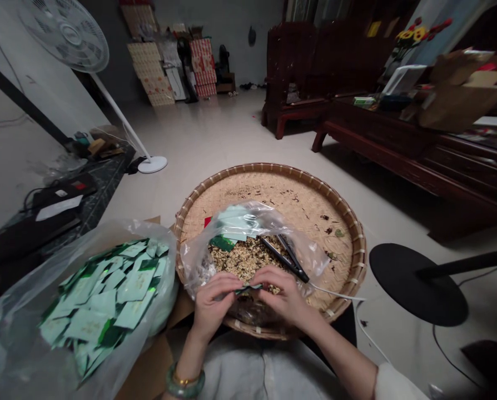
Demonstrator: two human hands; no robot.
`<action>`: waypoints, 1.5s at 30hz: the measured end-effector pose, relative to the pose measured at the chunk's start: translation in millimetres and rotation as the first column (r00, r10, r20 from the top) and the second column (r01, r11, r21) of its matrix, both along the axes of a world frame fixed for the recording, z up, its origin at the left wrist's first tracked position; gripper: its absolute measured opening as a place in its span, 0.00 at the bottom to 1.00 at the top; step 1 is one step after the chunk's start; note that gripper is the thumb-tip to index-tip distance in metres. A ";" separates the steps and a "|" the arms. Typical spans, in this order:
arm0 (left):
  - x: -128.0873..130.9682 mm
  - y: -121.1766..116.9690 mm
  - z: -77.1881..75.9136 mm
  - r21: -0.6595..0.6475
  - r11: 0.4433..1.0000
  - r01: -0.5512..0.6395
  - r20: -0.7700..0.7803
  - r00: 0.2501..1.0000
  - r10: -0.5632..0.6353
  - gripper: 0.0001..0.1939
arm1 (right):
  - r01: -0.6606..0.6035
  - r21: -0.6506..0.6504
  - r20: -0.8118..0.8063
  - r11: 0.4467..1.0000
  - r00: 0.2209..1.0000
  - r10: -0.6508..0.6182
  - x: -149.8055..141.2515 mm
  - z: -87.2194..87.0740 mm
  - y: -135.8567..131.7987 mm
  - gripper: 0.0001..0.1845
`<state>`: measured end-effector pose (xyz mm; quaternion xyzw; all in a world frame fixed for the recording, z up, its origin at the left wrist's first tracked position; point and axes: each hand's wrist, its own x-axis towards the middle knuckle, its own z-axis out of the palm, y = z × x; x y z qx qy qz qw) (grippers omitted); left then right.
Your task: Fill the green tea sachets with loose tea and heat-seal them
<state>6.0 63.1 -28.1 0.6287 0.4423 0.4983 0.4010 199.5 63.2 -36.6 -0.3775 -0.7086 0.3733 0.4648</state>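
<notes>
Between the fingertips of my left hand (215, 299) and my right hand (278, 289) is a small green packet (248, 288), seen nearly edge-on. Both hands pinch it at opposite ends. It is held over an open clear plastic bag (193, 264) of dried, chopped pale and dark pieces (242, 257). At the bag's far side lies a stack of pale green packets (235, 219). Close to my right hand, a black flat iron (284, 258) rests on the dried pieces, its two arms apart. Whether the packet is filled cannot be seen.
The bag sits in a round woven bamboo tray (269, 165) with scattered bits. At left stands a large plastic bag (6, 328) of green packets (102, 300). A white cord (336, 293) crosses the tray's right rim near a black round stand base (415, 283).
</notes>
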 end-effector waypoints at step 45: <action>35.2 -0.7 -7.9 -0.722 0.676 0.146 0.379 0.901 0.210 0.27 | 0.074 -0.540 0.171 0.838 0.985 0.023 64.1 7.4 59.9 0.32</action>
